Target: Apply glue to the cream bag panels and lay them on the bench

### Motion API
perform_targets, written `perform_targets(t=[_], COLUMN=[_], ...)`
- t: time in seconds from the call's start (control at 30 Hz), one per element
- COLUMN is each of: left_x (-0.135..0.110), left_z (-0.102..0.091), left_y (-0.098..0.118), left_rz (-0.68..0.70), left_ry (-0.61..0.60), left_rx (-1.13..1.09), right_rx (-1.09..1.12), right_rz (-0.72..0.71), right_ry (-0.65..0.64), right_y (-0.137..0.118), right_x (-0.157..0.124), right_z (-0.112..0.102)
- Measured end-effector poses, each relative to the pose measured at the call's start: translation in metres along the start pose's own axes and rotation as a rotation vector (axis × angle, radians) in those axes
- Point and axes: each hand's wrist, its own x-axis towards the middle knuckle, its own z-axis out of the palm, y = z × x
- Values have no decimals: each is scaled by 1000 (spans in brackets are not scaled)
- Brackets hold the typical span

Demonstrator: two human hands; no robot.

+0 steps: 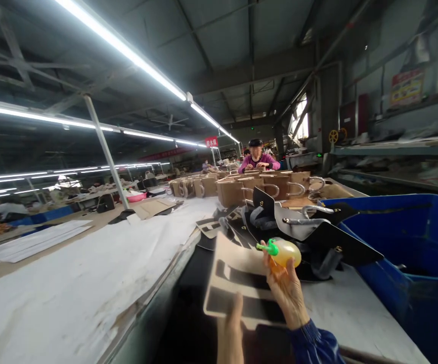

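Note:
My right hand (288,290) grips a squeeze bottle (289,253) of yellowish liquid, its green nozzle pointing left. My left hand (231,323), blurred, holds the lower edge of a beige panel (224,283) with the thumb on its face. Dark strips cross this panel, which is tilted up and slightly bent. Part of it passes behind my right hand. Just beyond lie black and grey bag pieces (302,227) with padded handles and metal fittings, heaped together.
A long table with white covering (101,283) runs along the left. Brown bags with handles (230,191) stand in rows ahead. A person in a purple top (272,163) sits behind them. Large blue bins (424,222) flank the right side. A pole (105,151) rises at the left.

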Motion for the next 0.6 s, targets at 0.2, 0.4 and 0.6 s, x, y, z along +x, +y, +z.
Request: perform_targets(t=[0.2, 0.4, 0.6], left_x=[-30, -29, -25], left_z=[-9, -13, -43], left_y=[-39, 11, 21], left_rz=[98, 503, 339], left_ry=[51, 112, -53], left_rx=[32, 674, 713], right_rx=[-30, -70, -86], right_rz=[54, 45, -54], right_ry=[21, 63, 86], right_y=[1, 3, -8], right_x=[4, 10, 15], right_z=[-48, -67, -65])
